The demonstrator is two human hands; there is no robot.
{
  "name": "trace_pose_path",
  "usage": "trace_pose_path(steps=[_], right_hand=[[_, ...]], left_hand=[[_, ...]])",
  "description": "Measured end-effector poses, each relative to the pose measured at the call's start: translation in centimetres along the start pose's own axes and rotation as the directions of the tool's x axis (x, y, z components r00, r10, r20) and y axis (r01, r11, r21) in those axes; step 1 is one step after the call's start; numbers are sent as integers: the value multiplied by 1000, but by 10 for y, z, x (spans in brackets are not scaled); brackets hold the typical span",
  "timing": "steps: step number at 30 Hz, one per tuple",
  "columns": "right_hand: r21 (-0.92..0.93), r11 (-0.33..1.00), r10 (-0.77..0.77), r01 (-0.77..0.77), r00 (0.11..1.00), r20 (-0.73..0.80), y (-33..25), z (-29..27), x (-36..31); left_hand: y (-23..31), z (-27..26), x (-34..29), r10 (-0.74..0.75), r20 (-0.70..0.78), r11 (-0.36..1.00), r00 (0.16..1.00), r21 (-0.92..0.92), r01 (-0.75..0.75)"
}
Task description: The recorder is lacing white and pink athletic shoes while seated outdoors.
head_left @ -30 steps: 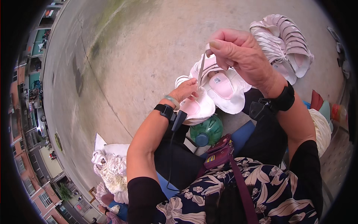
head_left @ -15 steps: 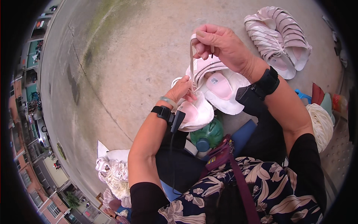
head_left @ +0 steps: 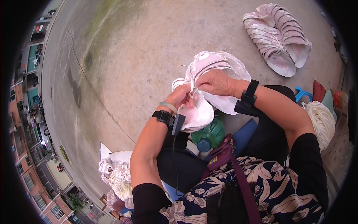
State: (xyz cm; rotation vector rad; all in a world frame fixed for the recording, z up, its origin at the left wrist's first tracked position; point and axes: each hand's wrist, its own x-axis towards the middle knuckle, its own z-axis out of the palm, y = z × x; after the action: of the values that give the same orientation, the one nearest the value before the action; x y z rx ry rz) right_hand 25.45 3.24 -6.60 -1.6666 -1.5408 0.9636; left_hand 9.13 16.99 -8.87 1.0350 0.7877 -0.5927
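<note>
Both hands met over the lap, above the concrete ground point(head_left: 149, 56). The left hand point(head_left: 181, 98) had its fingers pressed together around a pale pink-and-white sole point(head_left: 197, 112), holding it from the left, while the right hand point(head_left: 217, 82) pinched a thin white cord point(head_left: 192, 90) between thumb and forefinger just where the two hands touched. The cord ran down from that pinch to the sole. Behind the right hand lay more soles point(head_left: 220, 63) of the same kind, bundled together and partly hidden by the knuckles. Each wrist wore a black band; the left band point(head_left: 164, 116) carried a small black unit with a cable hanging down toward the dark trousers. Just below the held sole stood a green bottle point(head_left: 209, 135) with a blue cap, wedged between the knees. Near the far right edge of the ground lay a fanned stack point(head_left: 278, 35) of finished soles, well apart from the hands. A ball of white cord point(head_left: 320, 121) sat by the right elbow, and a heap of loose white cord point(head_left: 119, 177) lay on paper by the left arm.
</note>
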Motion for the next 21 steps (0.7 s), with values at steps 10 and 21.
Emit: trace_pose_path(steps=[10,21], right_hand=[[-109,985,139,-131,988,72,21,58,12],[-271,962,-29,22,999,-23,25,39,0]], left_hand=[[-8,-2,-3,153,-122,983,981,125,-138],[-5,-2,-13,58,-25,996,998,-72,-60]])
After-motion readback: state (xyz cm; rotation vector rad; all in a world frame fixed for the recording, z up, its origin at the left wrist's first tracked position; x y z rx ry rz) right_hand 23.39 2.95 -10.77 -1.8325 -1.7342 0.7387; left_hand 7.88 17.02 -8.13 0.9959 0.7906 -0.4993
